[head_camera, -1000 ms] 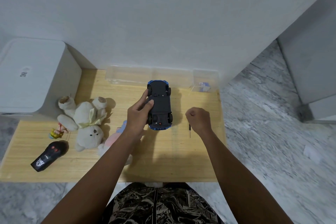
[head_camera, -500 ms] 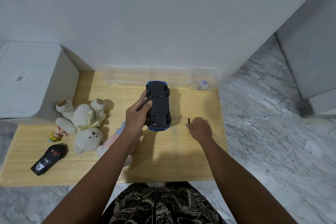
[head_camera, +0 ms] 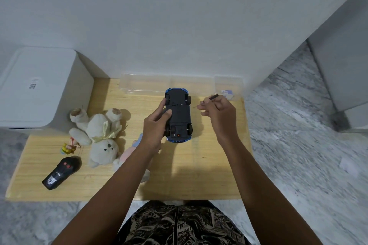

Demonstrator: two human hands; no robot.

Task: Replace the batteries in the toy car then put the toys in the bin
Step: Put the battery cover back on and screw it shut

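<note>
A blue toy car lies upside down on the wooden table, its black underside facing up. My left hand grips the car's left side, thumb on the underside. My right hand is raised just right of the car and holds a small thin screwdriver, its tip pointing left toward the car. A white lidded bin stands at the table's far left. A white teddy bear, a small figurine, a black remote and a pink plush partly under my left forearm lie on the left half.
A clear plastic tray and a small clear box with a blue-white item sit against the wall at the table's back edge. Marble floor lies to the right, with a grey cabinet at far right.
My right hand picked the screwdriver up from the table and lifted it up and back, level with the car's far end. The left hand stays on the car.
</note>
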